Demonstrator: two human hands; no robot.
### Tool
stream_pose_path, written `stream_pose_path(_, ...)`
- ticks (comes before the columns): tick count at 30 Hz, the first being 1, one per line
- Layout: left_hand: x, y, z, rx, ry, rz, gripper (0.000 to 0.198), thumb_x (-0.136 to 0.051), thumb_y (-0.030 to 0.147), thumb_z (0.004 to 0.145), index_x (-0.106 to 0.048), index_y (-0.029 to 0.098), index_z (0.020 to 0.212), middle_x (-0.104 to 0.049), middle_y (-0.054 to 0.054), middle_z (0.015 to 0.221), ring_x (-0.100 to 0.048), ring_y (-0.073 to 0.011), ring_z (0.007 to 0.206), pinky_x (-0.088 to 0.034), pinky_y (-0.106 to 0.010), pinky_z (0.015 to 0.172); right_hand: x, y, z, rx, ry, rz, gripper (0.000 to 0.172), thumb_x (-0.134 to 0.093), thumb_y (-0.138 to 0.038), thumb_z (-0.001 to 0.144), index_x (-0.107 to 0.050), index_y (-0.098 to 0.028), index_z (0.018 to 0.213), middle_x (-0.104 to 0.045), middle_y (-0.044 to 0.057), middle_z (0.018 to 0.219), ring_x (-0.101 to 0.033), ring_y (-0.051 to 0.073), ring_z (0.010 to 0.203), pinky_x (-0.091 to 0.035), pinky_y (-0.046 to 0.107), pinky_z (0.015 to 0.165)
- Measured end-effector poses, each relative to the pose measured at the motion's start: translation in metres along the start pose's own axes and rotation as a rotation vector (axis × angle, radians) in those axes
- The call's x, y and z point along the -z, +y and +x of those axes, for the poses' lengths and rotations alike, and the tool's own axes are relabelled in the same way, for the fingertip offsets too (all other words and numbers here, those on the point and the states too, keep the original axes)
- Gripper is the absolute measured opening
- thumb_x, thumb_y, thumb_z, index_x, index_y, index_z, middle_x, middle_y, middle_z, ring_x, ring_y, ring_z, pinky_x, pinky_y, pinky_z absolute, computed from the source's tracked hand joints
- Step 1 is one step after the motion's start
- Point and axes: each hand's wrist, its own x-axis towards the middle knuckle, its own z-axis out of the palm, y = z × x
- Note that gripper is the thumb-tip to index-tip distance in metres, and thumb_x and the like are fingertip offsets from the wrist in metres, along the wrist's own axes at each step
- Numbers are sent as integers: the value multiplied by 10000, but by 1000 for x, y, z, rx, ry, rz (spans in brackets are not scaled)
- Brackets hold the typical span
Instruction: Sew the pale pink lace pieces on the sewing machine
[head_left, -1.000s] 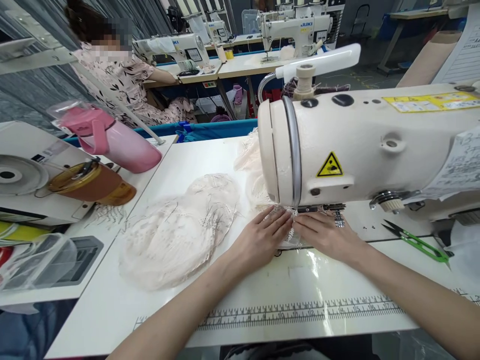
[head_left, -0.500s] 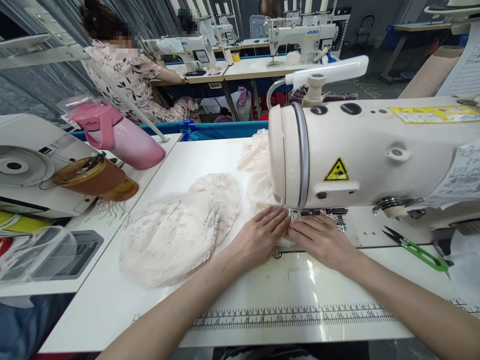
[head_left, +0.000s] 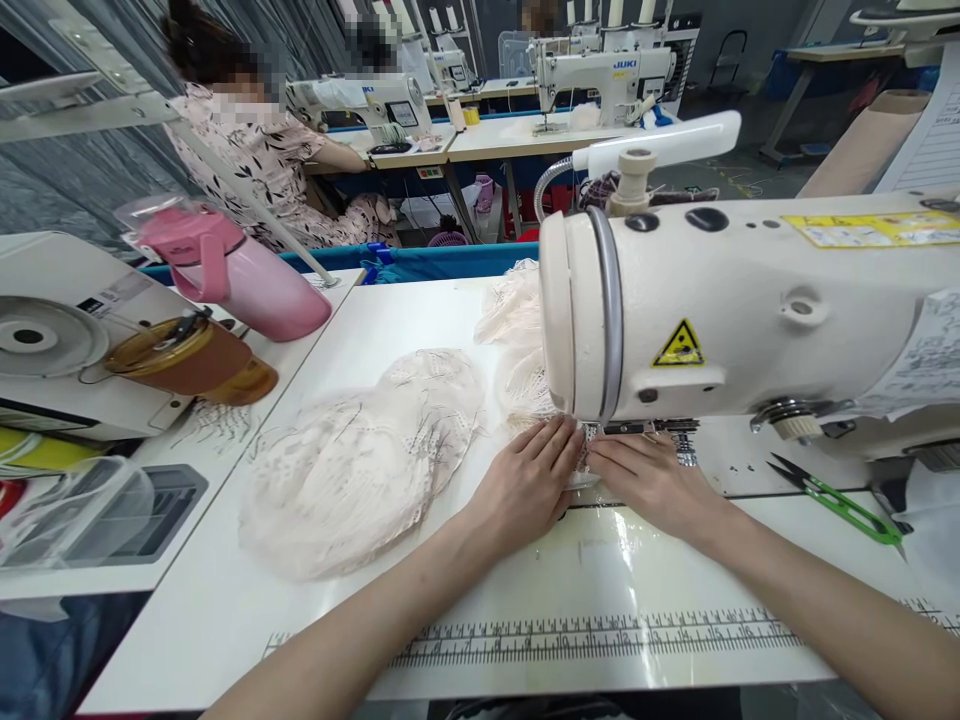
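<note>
Pale lace fabric [head_left: 519,385] runs under the head of the sewing machine [head_left: 720,300]. My left hand [head_left: 534,478] lies flat on the lace in front of the machine head, fingers stretched out. Beside it, my right hand [head_left: 651,480] rests with fingers extended on the lace near the presser foot area; its thumb is hidden. A small strip of lace shows between the fingertips. The needle is out of sight behind the machine head. To the left, a loose heap of sheer lace pieces [head_left: 360,465] with dark thread ends lies on the white table.
Green-handled thread snips [head_left: 847,508] lie right of my right hand. A printed ruler [head_left: 600,638] runs along the table front. Left stand a pink bottle [head_left: 259,285], a brown cup [head_left: 202,360] and a clear plastic box [head_left: 97,510]. Another person [head_left: 247,150] sits at a machine beyond.
The view has shifted slightly. Both hands stay on the lace by the machine, with a slightly wider gap between their fingertips. The loose lace heap lies as before.
</note>
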Motion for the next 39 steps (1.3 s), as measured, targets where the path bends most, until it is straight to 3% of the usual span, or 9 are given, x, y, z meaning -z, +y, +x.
stream_pose_path(6, 3, 5, 2, 49, -7, -28, 438, -374, 256, 926, -527, 39, 1275, -541, -188, 1330, -473, -299, 1285, -412, -428, 1051, 2, 2, -1, 2, -7, -14, 211, -501, -53, 869, -606, -160, 1016, -691, 33, 1071, -604, 158, 996, -417, 334, 886)
stream_pose_path(13, 3, 8, 1, 35, 80, -11, 428, -359, 272, 943, -545, 37, 1248, -585, -199, 1272, -532, -306, 1226, -439, -439, 1021, 9, 4, 3, -27, 109, -128, 167, -514, -130, 890, -643, -188, 979, -712, -14, 997, -603, 121, 809, -375, 316, 686)
stream_pose_path(22, 7, 8, 0, 37, 57, -7, 427, -386, 306, 946, -518, 97, 1294, -585, -189, 1273, -540, -306, 1217, -457, -456, 981, 15, 9, 8, -30, 72, -138, 199, -553, -116, 847, -661, -199, 992, -717, -5, 998, -625, 142, 790, -398, 312, 662)
stream_pose_path(31, 5, 6, 3, 81, 28, -32, 404, -422, 314, 941, -514, 130, 1288, -587, -159, 1278, -534, -296, 1220, -407, -478, 1027, 14, 7, 9, -64, 158, -277, 169, -558, -168, 859, -668, -203, 983, -728, 10, 878, -582, 162, 667, -413, 327, 643)
stream_pose_path(36, 2, 5, 4, 87, 58, -36, 396, -431, 316, 944, -532, 127, 1277, -603, -157, 1259, -539, -301, 1216, -412, -482, 1029, 13, 8, 9, -85, 138, -212, 194, -564, -171, 862, -665, -225, 1019, -713, 22, 859, -587, 163, 722, -433, 311, 706)
stream_pose_path(39, 0, 5, 4, 22, 133, -30, 338, -406, 253, 965, -561, 116, 1232, -613, -119, 1260, -559, -262, 1200, -410, -443, 1049, 13, 7, 8, -95, 137, -174, 205, -559, -152, 865, -664, -219, 1027, -715, 23, 896, -578, 152, 719, -418, 301, 690)
